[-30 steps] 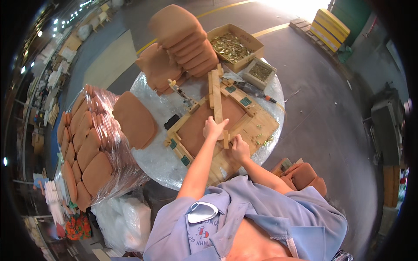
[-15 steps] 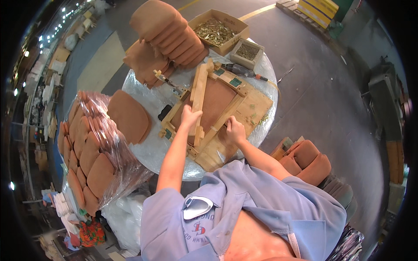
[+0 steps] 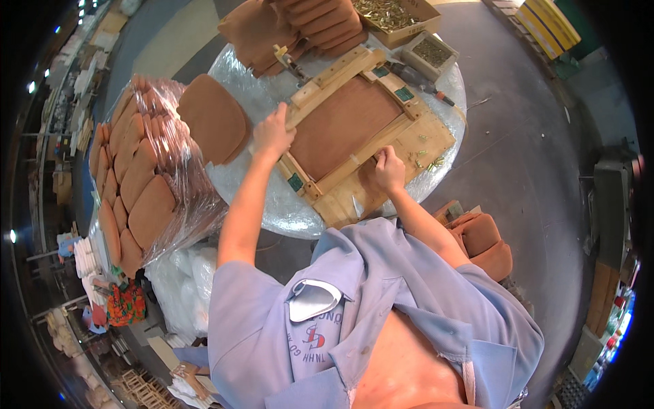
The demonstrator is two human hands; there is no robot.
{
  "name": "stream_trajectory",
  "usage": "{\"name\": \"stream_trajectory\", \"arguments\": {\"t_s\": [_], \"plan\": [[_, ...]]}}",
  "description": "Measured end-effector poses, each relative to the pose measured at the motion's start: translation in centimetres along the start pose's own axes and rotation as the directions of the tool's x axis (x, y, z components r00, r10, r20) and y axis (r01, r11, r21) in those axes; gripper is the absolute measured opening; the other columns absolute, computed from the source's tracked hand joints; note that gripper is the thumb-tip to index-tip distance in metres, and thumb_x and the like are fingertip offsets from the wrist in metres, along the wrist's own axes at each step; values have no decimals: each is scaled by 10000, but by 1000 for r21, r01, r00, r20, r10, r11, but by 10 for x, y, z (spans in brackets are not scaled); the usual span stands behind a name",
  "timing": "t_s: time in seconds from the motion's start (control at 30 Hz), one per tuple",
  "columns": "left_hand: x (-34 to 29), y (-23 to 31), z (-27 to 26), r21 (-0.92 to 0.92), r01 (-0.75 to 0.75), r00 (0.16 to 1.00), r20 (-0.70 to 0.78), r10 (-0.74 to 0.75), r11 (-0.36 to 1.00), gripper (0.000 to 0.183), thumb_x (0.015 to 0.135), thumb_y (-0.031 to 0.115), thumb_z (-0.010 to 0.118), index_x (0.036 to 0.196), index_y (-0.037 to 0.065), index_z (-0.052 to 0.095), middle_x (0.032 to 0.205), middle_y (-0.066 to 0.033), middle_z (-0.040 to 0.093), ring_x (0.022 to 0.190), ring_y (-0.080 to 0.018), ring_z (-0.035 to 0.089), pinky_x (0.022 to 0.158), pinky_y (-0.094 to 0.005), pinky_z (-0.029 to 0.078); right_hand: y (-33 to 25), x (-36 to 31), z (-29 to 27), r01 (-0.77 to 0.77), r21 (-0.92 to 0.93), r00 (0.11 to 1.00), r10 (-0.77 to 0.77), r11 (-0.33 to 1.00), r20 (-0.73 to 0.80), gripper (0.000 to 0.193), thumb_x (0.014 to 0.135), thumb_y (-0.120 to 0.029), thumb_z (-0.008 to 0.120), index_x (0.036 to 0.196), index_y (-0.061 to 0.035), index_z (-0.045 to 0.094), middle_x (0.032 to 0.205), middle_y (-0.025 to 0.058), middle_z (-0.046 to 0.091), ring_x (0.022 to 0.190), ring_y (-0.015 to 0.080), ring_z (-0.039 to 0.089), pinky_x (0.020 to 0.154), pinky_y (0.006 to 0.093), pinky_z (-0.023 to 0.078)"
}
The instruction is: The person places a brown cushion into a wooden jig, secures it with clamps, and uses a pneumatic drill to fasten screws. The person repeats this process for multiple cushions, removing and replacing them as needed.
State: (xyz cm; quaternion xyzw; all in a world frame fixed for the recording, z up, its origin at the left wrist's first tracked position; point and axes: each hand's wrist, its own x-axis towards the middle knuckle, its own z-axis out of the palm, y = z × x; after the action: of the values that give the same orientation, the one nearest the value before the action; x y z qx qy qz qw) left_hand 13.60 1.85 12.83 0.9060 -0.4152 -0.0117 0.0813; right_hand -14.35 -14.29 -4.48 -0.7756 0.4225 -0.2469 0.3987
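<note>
A brown padded panel [image 3: 347, 126] lies inside a wooden jig [image 3: 364, 158] with green patches, on a plywood board [image 3: 426, 140]. A long wooden bar [image 3: 334, 73] runs along the jig's far-left side. My left hand [image 3: 274, 133] is closed at the jig's left edge, below the bar's near end; whatever it grips is hidden under the fingers. Beyond it stands a toggle clamp [image 3: 289, 63]. My right hand [image 3: 390, 168] makes a fist just above the board by the jig's near-right rail, and its contents cannot be made out.
The round table [image 3: 300, 217] is plastic-wrapped. A power driver [image 3: 415, 78] lies behind the jig, beside a grey tray [image 3: 430, 54] and a carton [image 3: 409, 31] of metal pieces. Brown seat pads [image 3: 212, 119] are on and around the table, many under plastic film [image 3: 178, 211].
The wooden bar has gone from slanting across the panel to the jig's far-left side. My left hand has left it and moved left to the jig's edge; my right hand stays near the rail.
</note>
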Motion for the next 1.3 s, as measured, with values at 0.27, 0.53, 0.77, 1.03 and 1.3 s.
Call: {"name": "stream_trajectory", "arguments": {"t_s": [0.27, 0.53, 0.77, 1.03, 1.3], "plan": [[-6, -47, 65, 146, -76, 997, 31, 73, 986, 681, 945, 626, 730, 1340, 105, 538, 1145, -203, 745, 1037, -422, 744, 819, -538, 599, -8, 1, 4, 16, -12, 1000, -16, 1000, 13, 157, 1064, -202, 555, 1080, -95, 670, 924, 201, 774, 884, 446, 748, 775, 537, 582], [34, -33, 74, -80, 50, 965, 261, -27, 996, 843, 908, 725, 692, 1488, 127, 565, 1292, -200, 751, 1165, -414, 719, 930, -518, 577, -4, 9, -1, -2, -15, 1000, 2, 1000, -12, 178, 1064, -216, 551, 1052, -75, 660, 915, 218, 762, 869, 465, 735, 775, 554, 575], [59, -7, 54, -85, 21, 988, 157, -8, 996, 658, 819, 695, 797, 1156, 131, 766, 1058, -119, 810, 1047, -363, 753, 854, -469, 583, -2, 1, -3, -28, -9, 999, 28, 1000, 41, 166, 1056, -205, 552, 1076, -78, 657, 918, 205, 765, 885, 449, 742, 788, 546, 576], [59, 16, 72, -145, 29, 996, 83, -17, 989, 686, 854, 666, 780, 1297, 143, 737, 1051, -157, 811, 1004, -398, 768, 838, -496, 613, -8, 3, -4, -34, 0, 999, 34, 999, 24, 158, 1051, -203, 559, 1069, -81, 658, 920, 203, 763, 889, 451, 739, 788, 548, 572], [60, 1, 100, -113, 78, 988, 141, -61, 991, 782, 853, 687, 772, 1371, 104, 714, 1108, -194, 807, 1055, -405, 767, 909, -490, 615, -9, 2, -7, -60, 5, 996, 59, 998, 71, 159, 1048, -198, 557, 1061, -82, 665, 914, 203, 762, 886, 451, 738, 789, 546, 570]]}}
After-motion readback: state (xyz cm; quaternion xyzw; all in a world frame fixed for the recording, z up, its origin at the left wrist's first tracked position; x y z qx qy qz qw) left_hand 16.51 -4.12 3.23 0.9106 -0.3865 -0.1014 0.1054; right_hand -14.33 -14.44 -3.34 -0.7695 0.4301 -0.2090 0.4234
